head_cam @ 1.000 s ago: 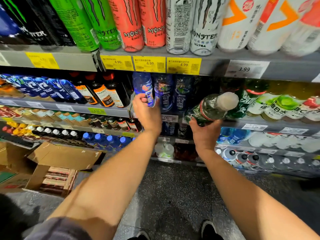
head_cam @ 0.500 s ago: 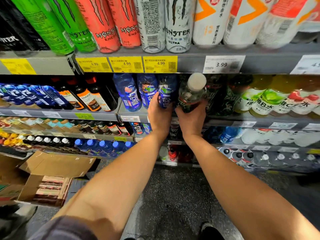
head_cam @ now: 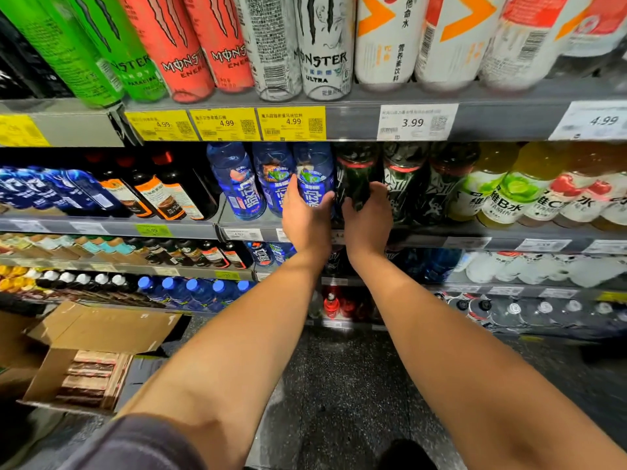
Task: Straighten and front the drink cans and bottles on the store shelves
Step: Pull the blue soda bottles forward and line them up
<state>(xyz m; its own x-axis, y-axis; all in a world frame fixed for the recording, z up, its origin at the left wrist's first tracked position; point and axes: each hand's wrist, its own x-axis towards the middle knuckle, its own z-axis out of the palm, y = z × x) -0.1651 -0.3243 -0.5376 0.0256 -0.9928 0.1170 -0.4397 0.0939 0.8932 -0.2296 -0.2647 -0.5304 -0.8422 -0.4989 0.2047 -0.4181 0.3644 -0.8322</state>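
On the second shelf (head_cam: 424,232) my left hand (head_cam: 305,218) grips the lower part of a blue bottle (head_cam: 314,179), the rightmost of three blue bottles. Right beside it, my right hand (head_cam: 366,220) holds a dark green bottle (head_cam: 356,174) that stands upright at the shelf front, its cap hidden under the shelf above. Two more dark green bottles (head_cam: 405,181) stand to its right. The two hands nearly touch.
Monster cans (head_cam: 190,45) and white bottles (head_cam: 386,39) line the top shelf above yellow price tags (head_cam: 225,123). Yellow and white vitamin bottles (head_cam: 509,191) stand further right, dark sauce-coloured bottles (head_cam: 163,195) left. An open cardboard box (head_cam: 84,361) sits on the floor at lower left.
My right hand has brought the green bottle from tilted in front of the shelf into the row, upright. My left hand moved from the left blue bottle to the rightmost one.
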